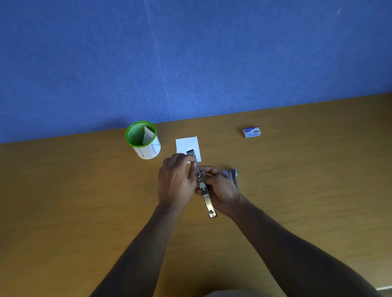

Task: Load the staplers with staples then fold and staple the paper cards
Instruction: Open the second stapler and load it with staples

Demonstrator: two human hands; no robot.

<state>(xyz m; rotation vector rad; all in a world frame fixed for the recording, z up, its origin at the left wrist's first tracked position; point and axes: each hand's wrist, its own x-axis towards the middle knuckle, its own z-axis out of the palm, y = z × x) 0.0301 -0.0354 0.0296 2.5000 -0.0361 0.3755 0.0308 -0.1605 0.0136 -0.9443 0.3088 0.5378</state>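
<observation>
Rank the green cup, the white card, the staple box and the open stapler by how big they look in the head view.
1. Stapler, the longest, though nearest the camera and partly covered by the hands.
2. Green cup.
3. White card, close to the cup and partly hidden, so that order is unsure.
4. Staple box, clearly smallest.

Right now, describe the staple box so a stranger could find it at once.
Start at the wooden desk against the blue wall. Look right of the white paper card, near the back edge. The staple box lies alone there: small, blue and white, well clear of both hands.
</observation>
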